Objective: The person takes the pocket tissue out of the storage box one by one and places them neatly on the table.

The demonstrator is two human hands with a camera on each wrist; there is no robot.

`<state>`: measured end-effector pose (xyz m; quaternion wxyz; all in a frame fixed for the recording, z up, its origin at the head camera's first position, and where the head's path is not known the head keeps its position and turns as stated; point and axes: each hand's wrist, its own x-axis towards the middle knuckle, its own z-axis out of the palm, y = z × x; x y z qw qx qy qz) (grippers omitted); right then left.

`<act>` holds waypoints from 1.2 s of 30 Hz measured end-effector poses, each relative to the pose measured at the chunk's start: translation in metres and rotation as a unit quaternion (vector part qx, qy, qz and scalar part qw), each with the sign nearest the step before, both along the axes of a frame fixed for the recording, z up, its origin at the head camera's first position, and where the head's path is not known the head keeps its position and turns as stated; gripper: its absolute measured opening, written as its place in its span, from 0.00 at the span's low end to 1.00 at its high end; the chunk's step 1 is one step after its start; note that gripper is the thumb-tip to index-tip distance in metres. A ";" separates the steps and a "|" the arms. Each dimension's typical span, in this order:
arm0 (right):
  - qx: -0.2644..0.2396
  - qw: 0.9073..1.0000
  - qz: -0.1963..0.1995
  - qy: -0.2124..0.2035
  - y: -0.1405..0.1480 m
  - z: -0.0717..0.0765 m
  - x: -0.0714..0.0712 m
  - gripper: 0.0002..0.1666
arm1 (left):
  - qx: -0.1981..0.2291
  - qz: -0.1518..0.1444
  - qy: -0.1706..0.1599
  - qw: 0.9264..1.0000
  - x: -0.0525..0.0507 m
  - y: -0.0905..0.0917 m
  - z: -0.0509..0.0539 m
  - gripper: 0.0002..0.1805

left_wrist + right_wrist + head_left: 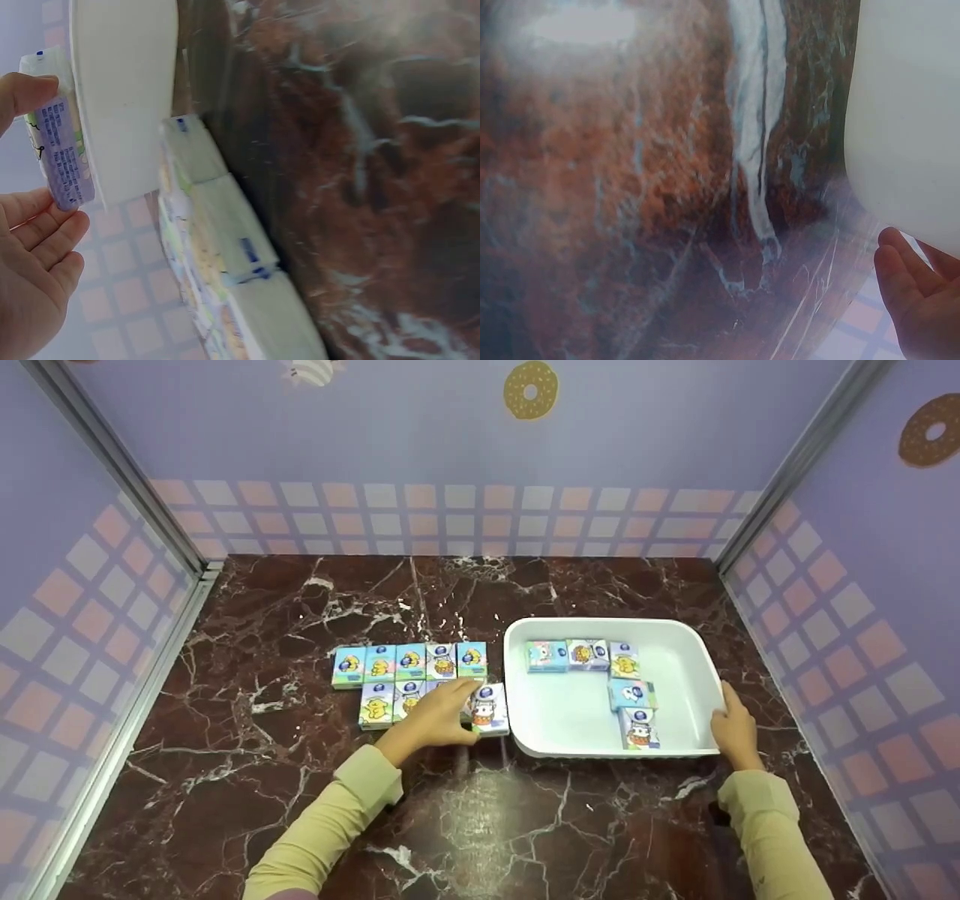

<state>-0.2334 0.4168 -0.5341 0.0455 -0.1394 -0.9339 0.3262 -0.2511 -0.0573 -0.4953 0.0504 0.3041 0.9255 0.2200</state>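
Note:
The left hand (433, 718) pinches a small tissue packet (489, 711) between thumb and fingers, beside the white tray's left wall; in the left wrist view the packet (63, 142) is lifted off the surface. Rows of similar packets (378, 705) with cartoon prints lie on the marble to the left, partly hidden by that hand. Inside the white tray (555, 727) several packets (631, 694) form a bent line from the back left to the front right. At the tray's right wall the right hand (736, 731) holds the rim; its fingertips (889, 255) touch the tray in the right wrist view.
The dark red marble surface (300, 825) is enclosed by lilac walls with a checked band (459, 520) at the back and both sides. A dark object (719, 814) shows partly beside the right sleeve. Metal strips run along the wall corners.

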 end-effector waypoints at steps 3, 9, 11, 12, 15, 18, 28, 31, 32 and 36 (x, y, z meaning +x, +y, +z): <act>0.000 1.000 0.001 -0.002 0.000 0.000 0.000 0.33 | -0.021 0.005 -0.013 1.000 0.005 -0.003 -0.005 0.48; 0.000 1.000 0.002 -0.011 -0.001 0.001 0.001 0.33 | -0.048 -0.006 -0.008 0.999 0.013 -0.006 -0.016 0.48; 0.002 1.000 0.001 -0.008 -0.001 0.001 0.001 0.33 | -0.053 -0.014 0.002 0.999 0.015 -0.007 -0.020 0.48; 0.002 1.000 0.000 -0.006 -0.001 0.000 0.001 0.33 | -0.056 -0.018 0.008 0.998 0.016 -0.007 -0.022 0.48; 0.002 1.000 0.000 -0.001 -0.001 0.000 0.001 0.33 | -0.067 -0.028 0.029 0.997 0.019 -0.009 -0.029 0.47; 0.003 1.000 0.001 0.002 -0.001 0.000 0.001 0.33 | -0.079 -0.035 0.049 0.995 0.022 -0.010 -0.033 0.45; 0.001 1.000 -0.003 0.005 0.000 -0.001 0.000 0.33 | -0.100 -0.031 0.107 0.989 0.026 -0.009 -0.042 0.40; 0.000 1.000 -0.005 0.003 0.000 -0.001 0.000 0.33 | -0.114 -0.025 0.115 0.986 0.027 -0.008 -0.042 0.39; -0.001 1.000 -0.004 0.002 0.000 -0.001 0.000 0.33 | -0.119 -0.023 0.118 0.986 0.027 -0.007 -0.042 0.38; -0.007 1.000 -0.001 -0.010 0.000 0.001 0.000 0.33 | -0.142 -0.014 0.121 0.982 0.029 -0.006 -0.040 0.36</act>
